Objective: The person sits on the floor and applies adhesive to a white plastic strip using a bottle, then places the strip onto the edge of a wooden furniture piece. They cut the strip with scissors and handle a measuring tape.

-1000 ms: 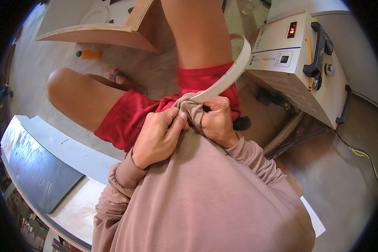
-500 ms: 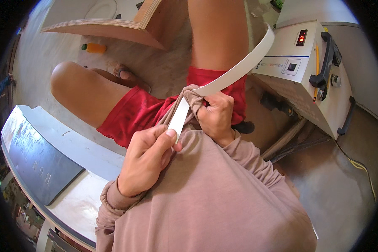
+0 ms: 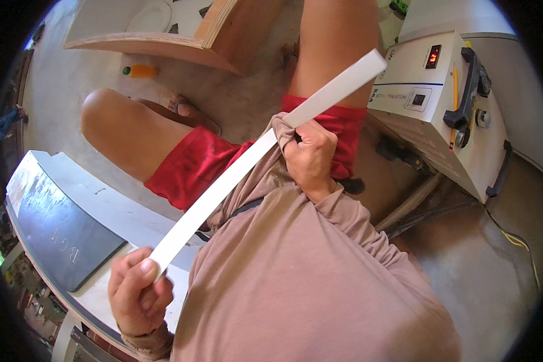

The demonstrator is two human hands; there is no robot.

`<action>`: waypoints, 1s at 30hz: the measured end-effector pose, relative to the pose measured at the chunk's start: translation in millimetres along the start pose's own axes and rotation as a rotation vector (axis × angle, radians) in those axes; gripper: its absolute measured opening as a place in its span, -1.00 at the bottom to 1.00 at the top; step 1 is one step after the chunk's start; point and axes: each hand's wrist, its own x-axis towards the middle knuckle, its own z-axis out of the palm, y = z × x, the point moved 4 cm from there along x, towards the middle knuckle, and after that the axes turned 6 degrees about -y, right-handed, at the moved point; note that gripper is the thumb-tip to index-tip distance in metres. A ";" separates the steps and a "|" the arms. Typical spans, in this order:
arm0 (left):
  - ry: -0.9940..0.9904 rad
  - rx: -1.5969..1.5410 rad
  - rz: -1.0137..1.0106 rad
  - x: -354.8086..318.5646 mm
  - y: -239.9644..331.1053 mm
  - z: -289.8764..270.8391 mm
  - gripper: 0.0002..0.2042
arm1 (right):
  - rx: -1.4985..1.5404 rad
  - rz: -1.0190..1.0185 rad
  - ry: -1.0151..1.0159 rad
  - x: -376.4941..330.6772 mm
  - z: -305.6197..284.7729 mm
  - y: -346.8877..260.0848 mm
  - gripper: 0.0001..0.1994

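- A long, flat white strip slants across the front of the red shorts. Its lower end lies to the left of the shorts and nearer the chest; its other end reaches beyond the right leg of the shorts.
- The left hand, left of the shorts and closer to the body than they are, pinches the strip's lower end between thumb and fingers.
- The right hand, in front of the right leg of the shorts, is closed in a fist on the bunched hem of the shirt. That cloth is folded around the strip, which shows on both sides of the fold.
- The brown long-sleeved shirt spreads from the shorts back toward the chest.
- A sandalled foot rests on the floor just beyond the left leg of the shorts.
- To the left of the shorts, a glossy dark panel lies on a white board.
- Farther beyond the shorts, to the left, are an orange bottle with a green cap, lying on its side, and a box with plywood edges.
- To the right of the shorts stands a white machine with a lit red display, a black handle and a yellow pencil.
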 end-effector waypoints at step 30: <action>0.642 1.723 1.159 -207.8 147.3 -96.6 -0.57 | 0.517 0.489 -0.298 -6.6 -13.1 23.6 -0.83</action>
